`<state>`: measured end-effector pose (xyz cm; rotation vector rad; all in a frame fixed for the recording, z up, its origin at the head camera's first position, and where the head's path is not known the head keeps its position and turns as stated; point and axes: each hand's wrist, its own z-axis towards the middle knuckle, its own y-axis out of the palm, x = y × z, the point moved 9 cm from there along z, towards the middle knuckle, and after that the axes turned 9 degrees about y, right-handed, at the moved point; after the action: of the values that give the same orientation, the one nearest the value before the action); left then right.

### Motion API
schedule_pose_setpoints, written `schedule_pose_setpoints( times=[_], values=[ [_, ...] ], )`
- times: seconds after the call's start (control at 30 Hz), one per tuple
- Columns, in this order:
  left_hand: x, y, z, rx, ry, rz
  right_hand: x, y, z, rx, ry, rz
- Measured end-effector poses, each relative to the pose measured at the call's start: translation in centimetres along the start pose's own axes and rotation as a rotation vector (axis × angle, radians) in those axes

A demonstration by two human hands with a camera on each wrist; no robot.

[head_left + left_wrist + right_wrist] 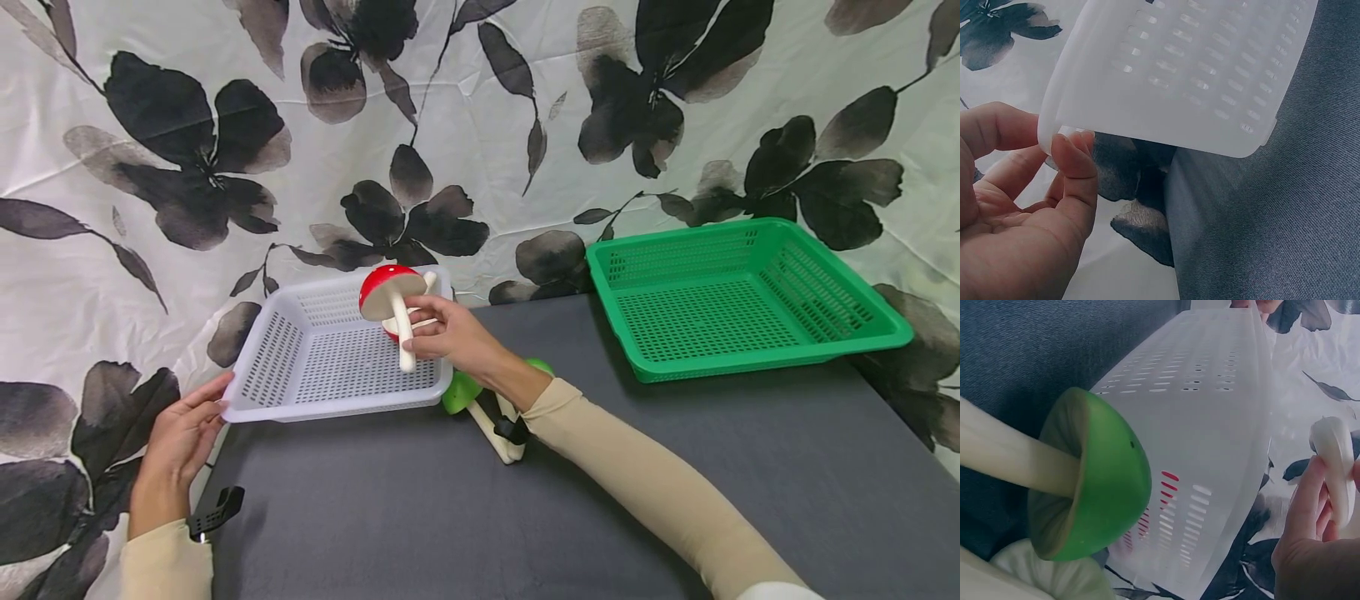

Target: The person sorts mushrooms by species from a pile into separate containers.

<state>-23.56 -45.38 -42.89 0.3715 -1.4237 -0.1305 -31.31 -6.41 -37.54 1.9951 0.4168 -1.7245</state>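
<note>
My right hand (457, 333) grips a toy mushroom (382, 287) with a red cap by its white stem, holding it over the white basket (315, 413). In the right wrist view its pale stem (1337, 465) shows between fingers and thumb. My left hand (176, 437) pinches the basket's near left corner; the left wrist view shows thumb and fingers on the rim (1047, 122). Another red mushroom lies inside the basket, mostly hidden, its red showing through the slots (1169, 481). Beneath my right forearm, green-capped mushrooms (461, 393) lie on the table beside the basket, partly covered.
A green slotted basket (772, 357) stands at the back right of the grey table (420, 517). Behind the table hangs a white cloth (510, 150) with dark flowers. The table's left edge runs near my left wrist.
</note>
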Motion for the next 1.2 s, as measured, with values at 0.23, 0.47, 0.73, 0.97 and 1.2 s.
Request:
schedule_pose_setpoints(
  times=[0.23,0.47,0.73,0.97,1.2],
  values=[
    [0.0,0.0,-0.1,0.005,-0.007,0.019,0.5,0.9,0.3,-0.070,0.035,-0.137],
    [0.0,0.0,0.0,0.009,-0.010,0.024,0.8,-0.4,-0.6,-0.076,0.025,-0.188],
    [0.2,0.0,0.1,0.014,-0.004,0.024,0.9,-2.5,-1.9,-0.056,0.056,-0.128],
    [0.3,0.1,0.0,0.011,-0.012,0.011,1.2,-3.9,-3.0,-0.037,0.050,-0.140],
    [0.1,0.1,-0.1,0.009,-0.019,0.004,1.3,-5.0,-4.1,-0.045,0.036,-0.115]
  ],
)
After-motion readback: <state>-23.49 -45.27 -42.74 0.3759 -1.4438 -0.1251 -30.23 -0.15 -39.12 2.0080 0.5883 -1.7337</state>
